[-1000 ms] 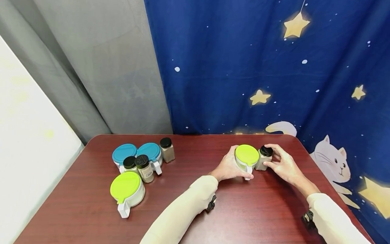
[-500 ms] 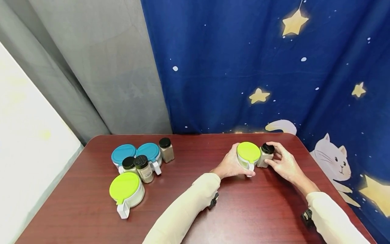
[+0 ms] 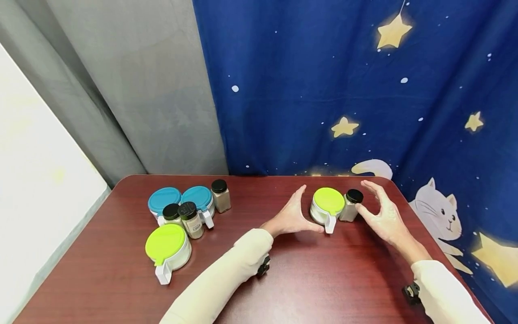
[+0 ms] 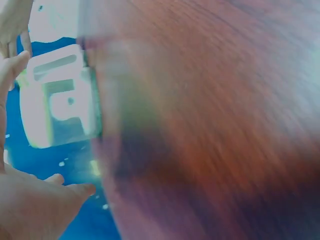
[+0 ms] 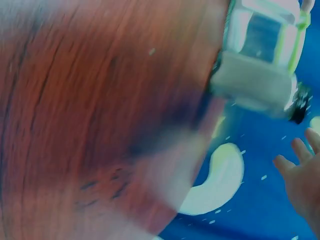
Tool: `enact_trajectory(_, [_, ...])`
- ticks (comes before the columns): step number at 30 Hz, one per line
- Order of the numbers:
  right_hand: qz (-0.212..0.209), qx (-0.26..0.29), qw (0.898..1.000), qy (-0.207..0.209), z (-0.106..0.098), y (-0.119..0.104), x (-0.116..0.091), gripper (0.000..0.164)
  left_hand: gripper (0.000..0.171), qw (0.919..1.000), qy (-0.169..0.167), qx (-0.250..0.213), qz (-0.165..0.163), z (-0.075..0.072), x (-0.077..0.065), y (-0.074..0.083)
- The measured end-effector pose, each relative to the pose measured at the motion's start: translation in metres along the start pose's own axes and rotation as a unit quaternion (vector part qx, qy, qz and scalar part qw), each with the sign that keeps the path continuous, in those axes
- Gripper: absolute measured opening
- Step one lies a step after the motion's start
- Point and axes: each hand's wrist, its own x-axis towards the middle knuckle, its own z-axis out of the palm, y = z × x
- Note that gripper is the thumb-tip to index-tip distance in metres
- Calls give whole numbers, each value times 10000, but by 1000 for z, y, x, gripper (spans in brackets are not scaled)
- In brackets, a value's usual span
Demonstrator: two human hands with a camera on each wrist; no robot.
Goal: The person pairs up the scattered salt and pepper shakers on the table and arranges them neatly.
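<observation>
A clear jar with a lime-green lid [image 3: 328, 200] and white handle stands at the right of the table. Tight against its right side is a square spice bottle [image 3: 350, 211] with a black cap, also seen in the right wrist view as a blurred grey spice bottle [image 5: 255, 82]. My left hand [image 3: 289, 217] is spread to the left of the green-lidded jar, thumb near its handle. In the left wrist view the jar [image 4: 60, 100] sits beyond the thumb and fingers. My right hand [image 3: 384, 218] is spread just right of the spice bottle, thumb tip close to it.
On the left stand two blue-lidded jars [image 3: 164, 197], another green-lidded jar [image 3: 166, 245] and three black-capped spice bottles [image 3: 221, 198]. The table's back edge meets a blue star-patterned curtain [image 3: 291, 90] and a grey curtain [image 3: 162, 90].
Both hands have let go: the left has drawn back leftward from the green-lidded jar, the right has opened away from the spice bottle. Jar and bottle stay side by side.
</observation>
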Motion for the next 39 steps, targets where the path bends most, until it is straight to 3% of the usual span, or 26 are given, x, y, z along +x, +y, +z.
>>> enact_trajectory(9, [-109, -660, 9977, -61, 0, -51, -14, 65, 119, 9988, 96, -143, 463, -41, -54, 17])
enact_trajectory(16, [-295, -716, 9970, 41, 6, -82, -38, 67, 114, 9954, 51, -369, 887, -52, -98, 30])
enact_trajectory(20, [-628, -545, 9965, -47, 19, -95, -57, 68, 109, 9923, -187, -502, 1121, -54, -136, 31])
enact_trajectory(23, [-802, -435, 9950, -410, 38, -106, -72, 69, 106, 9880, -238, -591, 1405, -65, -171, 28])
enact_trajectory(26, [-1012, -378, 9913, -754, 57, -115, -82, 69, 97, 9789, 150, -556, 1962, -89, -197, 27])
enact_trajectory(29, [-1252, -347, 9857, -1075, 77, -127, -80, 66, 83, 9609, 1001, -338, 2559, -122, -217, 24])
enact_trajectory(31, [-1442, -287, 9802, -1329, 93, -136, -72, 61, 73, 9490, 1613, -62, 2708, -148, -230, 12])
enact_trajectory(34, [-1609, -213, 9725, -1673, 118, -152, -53, 55, 82, 9432, 2263, 499, 2382, -181, -256, -22])
enact_trajectory(36, [-1684, -197, 9675, -1875, 134, -163, -39, 53, 103, 9532, 2409, 872, 1607, -195, -273, -50])
enact_trajectory(39, [-1753, -266, 9616, -2095, 153, -178, -16, 54, 136, 9670, 2190, 1179, 558, -201, -292, -85])
